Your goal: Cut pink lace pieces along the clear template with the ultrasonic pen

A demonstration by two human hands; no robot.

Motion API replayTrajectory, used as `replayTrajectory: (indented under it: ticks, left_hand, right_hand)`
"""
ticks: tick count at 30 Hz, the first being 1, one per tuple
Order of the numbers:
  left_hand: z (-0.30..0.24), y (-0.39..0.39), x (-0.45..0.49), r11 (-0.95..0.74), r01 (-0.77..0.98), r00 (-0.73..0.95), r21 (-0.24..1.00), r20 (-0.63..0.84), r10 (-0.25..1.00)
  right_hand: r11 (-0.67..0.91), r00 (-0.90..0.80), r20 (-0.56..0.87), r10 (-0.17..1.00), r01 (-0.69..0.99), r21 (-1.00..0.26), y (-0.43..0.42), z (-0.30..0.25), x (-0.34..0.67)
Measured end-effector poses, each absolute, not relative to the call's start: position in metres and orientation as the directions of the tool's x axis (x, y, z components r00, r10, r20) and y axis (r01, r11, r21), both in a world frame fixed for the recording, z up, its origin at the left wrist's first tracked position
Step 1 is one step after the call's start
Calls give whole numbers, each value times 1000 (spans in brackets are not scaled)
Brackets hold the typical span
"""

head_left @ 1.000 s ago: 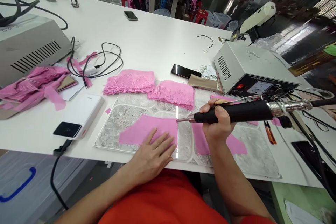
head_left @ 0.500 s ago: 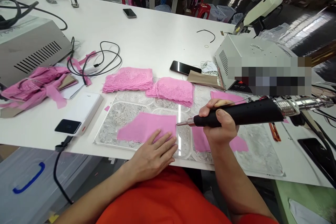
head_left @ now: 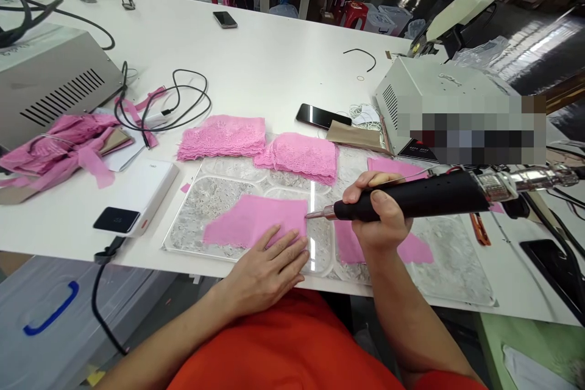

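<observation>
My left hand [head_left: 272, 271] lies flat, fingers spread, over the lower right part of a pink fabric piece [head_left: 249, 219]. My right hand [head_left: 384, 216] is wrapped round a thick black handheld tool [head_left: 429, 198] with a thin metal tip and a silver cable end. The tip points left and meets the fabric's right edge, near the upper corner. Under the fabric is a clear-edged, marble-patterned board [head_left: 192, 210]. A second pink piece [head_left: 350, 244] lies partly hidden beneath my right hand and wrist. Two stacks of pink lace pieces, a left stack [head_left: 223, 137] and a right stack [head_left: 301, 157], rest behind.
Grey metal boxes stand at left [head_left: 59, 82] and right [head_left: 420, 85]. A white power bank [head_left: 153, 195], a black phone [head_left: 320, 116] and looped cables [head_left: 183, 85] lie around the board. An orange cutter [head_left: 479, 230] is at right. People sit at far tables.
My right hand and the tool have shifted very slightly left, bringing the tip onto the fabric's edge. My left hand stays in place. A person's hands appear at the far table.
</observation>
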State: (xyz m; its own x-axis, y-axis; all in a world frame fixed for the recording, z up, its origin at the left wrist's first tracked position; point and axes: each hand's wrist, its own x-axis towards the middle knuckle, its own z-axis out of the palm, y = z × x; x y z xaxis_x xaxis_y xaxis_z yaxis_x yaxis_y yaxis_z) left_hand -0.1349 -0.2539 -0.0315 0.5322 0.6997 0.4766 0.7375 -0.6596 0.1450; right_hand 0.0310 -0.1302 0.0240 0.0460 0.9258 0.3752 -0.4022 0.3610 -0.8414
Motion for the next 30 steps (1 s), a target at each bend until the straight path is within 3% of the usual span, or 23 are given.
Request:
replayTrajectory:
  ticks: [7, 13, 30]
  left_hand:
    - [-31, -254, -136, -662, 736, 536, 140, 477, 696]
    - [-29, -256, -136, -678, 724, 552, 126, 483, 680]
    - [-29, -255, -138, -683, 720, 557, 123, 483, 675]
  right_hand:
    - [368, 31, 391, 920, -416, -832, -130, 24, 33]
    - [285, -71, 364, 929, -492, -822, -132, 26, 38]
    - [251, -138, 348, 927, -458, -853, -135, 25, 35]
